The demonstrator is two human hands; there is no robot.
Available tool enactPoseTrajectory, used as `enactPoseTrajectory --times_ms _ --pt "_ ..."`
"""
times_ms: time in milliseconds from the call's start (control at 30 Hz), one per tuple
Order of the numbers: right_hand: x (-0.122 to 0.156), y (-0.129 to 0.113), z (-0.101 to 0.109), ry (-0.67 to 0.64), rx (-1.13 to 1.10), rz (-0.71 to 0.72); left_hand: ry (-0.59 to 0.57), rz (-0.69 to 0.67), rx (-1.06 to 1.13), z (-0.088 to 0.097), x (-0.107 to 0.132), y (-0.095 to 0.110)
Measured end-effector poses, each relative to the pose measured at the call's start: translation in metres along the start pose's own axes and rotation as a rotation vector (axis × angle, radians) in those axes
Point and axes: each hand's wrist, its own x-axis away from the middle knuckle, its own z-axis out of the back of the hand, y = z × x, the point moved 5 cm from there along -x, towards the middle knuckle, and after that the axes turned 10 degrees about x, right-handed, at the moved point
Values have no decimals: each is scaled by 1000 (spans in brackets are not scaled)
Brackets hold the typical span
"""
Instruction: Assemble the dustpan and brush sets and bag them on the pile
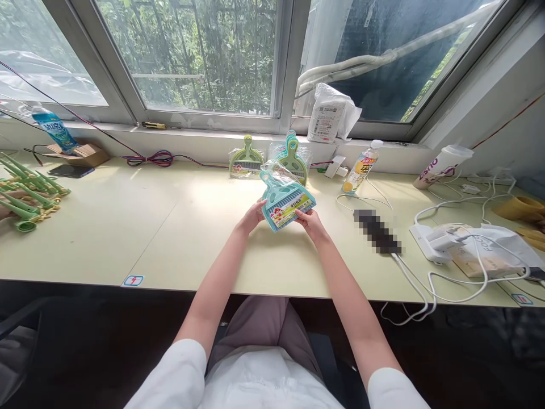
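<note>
A teal mini brush-and-dustpan set (284, 199) in a clear plastic bag is held a little above the pale table (170, 227), tilted, its handle pointing away from me. My left hand (252, 217) grips its left edge. My right hand (311, 220) pinches its lower right corner by the printed label. Behind it, against the window sill, stand a green bagged dustpan set (246, 159) and a stack of teal and green bagged sets (293, 156).
Green plastic handles (28, 190) lie piled at the left edge. A blue bottle (53, 128), a cardboard box (80, 152) and a phone (70, 170) sit at the back left. On the right are a yellow bottle (361, 168), a white cup (443, 166), a power strip (434, 244) and white cables (451, 284).
</note>
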Motion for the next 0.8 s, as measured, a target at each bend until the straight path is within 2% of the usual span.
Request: enactPoseTrajectory --times_ms 100,200,267,400,467,533,700,800 --pt "-1 0 1 11 -10 -2 -33 125 -18 -3 2 -8" --pt "-1 0 2 25 -15 -4 -53 147 4 -8 2 -11" --pt "-1 0 1 25 -12 -12 -56 85 36 -10 0 -9" --pt "-1 2 -1 14 -13 -30 -12 -129 87 -10 -1 4" --pt "-1 2 -2 6 -15 -26 -2 -164 93 -10 0 7" --pt "-2 3 -2 5 -17 -15 -13 -128 80 -12 2 6" --pt "-4 4 4 31 -21 7 -61 62 48 -17 5 -9" --pt "-6 6 7 40 -27 -3 -79 110 34 -19 6 -13"
